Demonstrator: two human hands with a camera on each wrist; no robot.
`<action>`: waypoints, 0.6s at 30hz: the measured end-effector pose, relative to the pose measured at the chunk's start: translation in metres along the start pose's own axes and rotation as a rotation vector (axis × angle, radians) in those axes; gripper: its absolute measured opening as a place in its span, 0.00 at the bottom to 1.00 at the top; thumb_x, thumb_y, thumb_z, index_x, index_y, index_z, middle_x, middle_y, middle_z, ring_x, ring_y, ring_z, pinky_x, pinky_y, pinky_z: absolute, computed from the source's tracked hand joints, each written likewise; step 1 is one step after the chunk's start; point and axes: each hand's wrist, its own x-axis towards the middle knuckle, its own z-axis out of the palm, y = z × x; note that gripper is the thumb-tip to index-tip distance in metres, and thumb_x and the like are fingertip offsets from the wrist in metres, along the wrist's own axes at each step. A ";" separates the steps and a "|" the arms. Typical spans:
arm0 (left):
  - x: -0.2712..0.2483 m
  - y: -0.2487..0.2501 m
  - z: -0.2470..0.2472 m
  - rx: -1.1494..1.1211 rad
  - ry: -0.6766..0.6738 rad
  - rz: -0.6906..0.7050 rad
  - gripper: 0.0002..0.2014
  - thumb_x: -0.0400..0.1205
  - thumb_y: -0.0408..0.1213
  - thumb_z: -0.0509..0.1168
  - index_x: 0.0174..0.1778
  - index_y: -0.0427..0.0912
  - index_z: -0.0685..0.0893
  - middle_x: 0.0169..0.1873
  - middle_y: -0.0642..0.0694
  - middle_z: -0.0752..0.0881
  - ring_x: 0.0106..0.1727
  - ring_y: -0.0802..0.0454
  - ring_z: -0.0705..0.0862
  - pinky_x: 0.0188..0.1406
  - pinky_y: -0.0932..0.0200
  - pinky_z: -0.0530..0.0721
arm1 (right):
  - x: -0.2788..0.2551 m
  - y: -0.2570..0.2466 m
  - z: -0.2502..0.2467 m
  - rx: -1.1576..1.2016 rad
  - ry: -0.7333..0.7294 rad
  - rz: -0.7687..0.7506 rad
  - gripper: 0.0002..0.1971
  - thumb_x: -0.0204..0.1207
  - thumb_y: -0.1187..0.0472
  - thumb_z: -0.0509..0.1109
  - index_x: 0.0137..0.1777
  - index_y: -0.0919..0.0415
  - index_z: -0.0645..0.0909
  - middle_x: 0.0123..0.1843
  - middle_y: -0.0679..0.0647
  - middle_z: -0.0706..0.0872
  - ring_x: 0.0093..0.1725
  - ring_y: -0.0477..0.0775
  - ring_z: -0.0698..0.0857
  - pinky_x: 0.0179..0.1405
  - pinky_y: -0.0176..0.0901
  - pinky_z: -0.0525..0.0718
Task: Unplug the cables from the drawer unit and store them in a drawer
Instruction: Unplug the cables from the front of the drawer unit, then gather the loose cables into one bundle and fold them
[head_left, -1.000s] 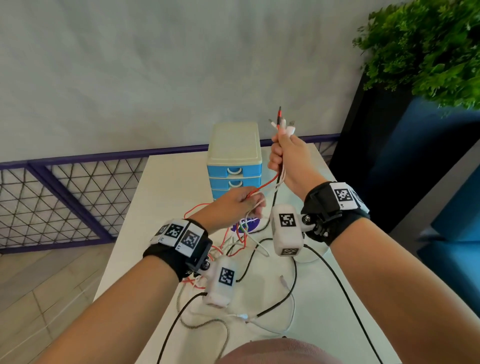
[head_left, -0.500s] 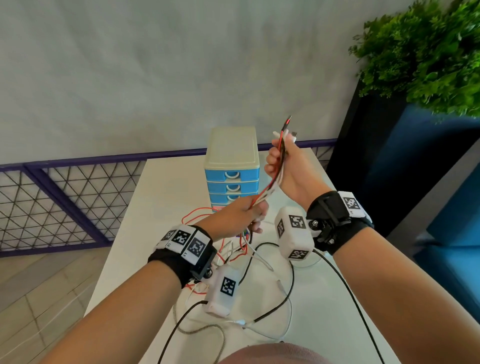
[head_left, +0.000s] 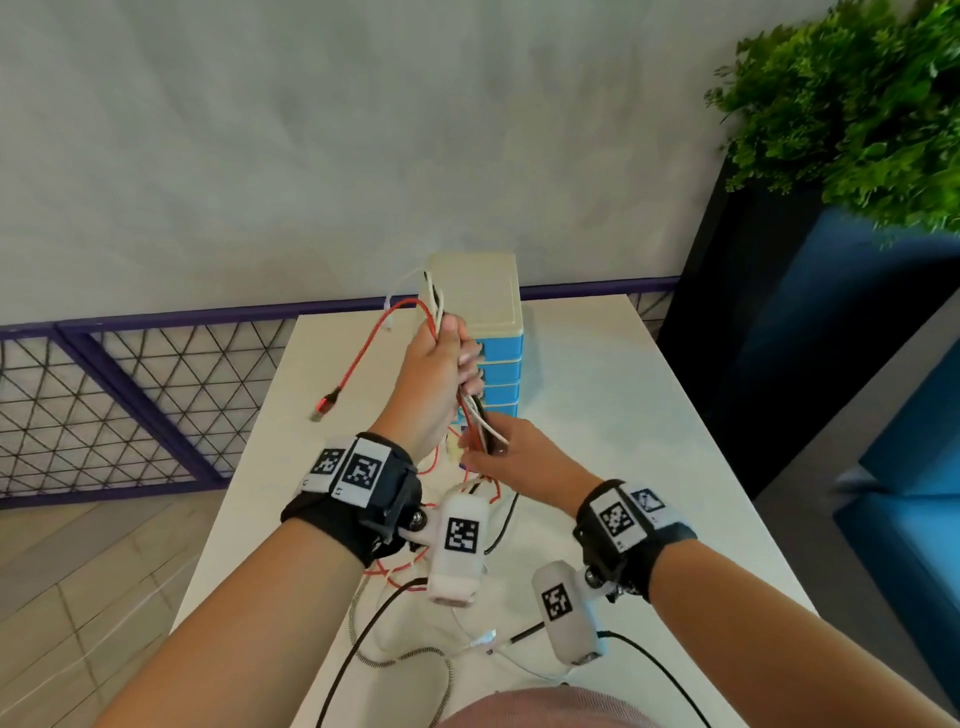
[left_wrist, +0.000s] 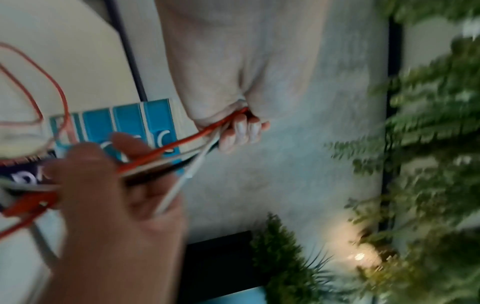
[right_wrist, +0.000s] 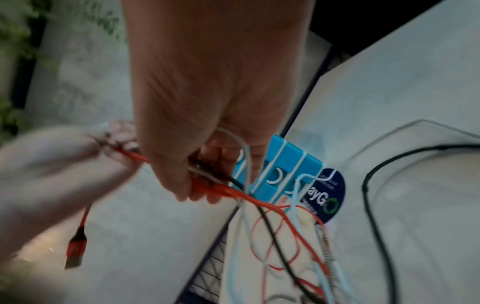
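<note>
Head view, cables: a bundle of red, white and black cables is being held up in front of the drawer unit, with slack trailing over the white table.
Head view, left hand: the left hand is being kept clenched round the upper part of the bundle; a red USB plug is being left to dangle on its far side.
Head view, right hand: the right hand is being closed on the same bundle lower down, just in front of the unit's base.
Head view, drawers: all blue drawers are being seen shut.
Left wrist view: the cables are being pinched in curled fingers; the picture is blurred.
Right wrist view: the strands are being gripped between fingers and palm, with loops hanging below; blue drawer fronts are showing behind.
Progress: whether any plug is still seated cannot be told. Gathering appears to be under way.
Left: a drawer is yet to be opened, and the bundle is yet to be stowed.
</note>
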 end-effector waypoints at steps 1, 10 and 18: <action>0.000 0.004 0.001 -0.042 0.018 0.008 0.16 0.90 0.41 0.46 0.37 0.46 0.68 0.25 0.52 0.64 0.24 0.57 0.58 0.24 0.62 0.62 | 0.001 0.004 0.003 0.016 0.046 -0.009 0.04 0.73 0.60 0.72 0.41 0.50 0.80 0.38 0.50 0.84 0.39 0.55 0.82 0.48 0.52 0.85; 0.020 0.068 -0.009 -0.306 0.147 0.125 0.16 0.90 0.41 0.46 0.38 0.46 0.68 0.20 0.55 0.67 0.19 0.59 0.60 0.18 0.66 0.62 | -0.003 0.052 0.013 -0.011 0.073 0.070 0.09 0.77 0.60 0.71 0.36 0.50 0.79 0.29 0.43 0.79 0.26 0.37 0.74 0.33 0.30 0.74; 0.025 0.079 -0.024 -0.310 0.235 0.156 0.16 0.90 0.36 0.44 0.37 0.47 0.69 0.20 0.54 0.67 0.18 0.59 0.59 0.15 0.66 0.61 | 0.005 0.074 0.003 -0.473 -0.015 0.164 0.15 0.83 0.49 0.62 0.36 0.53 0.74 0.35 0.50 0.80 0.37 0.53 0.80 0.38 0.45 0.78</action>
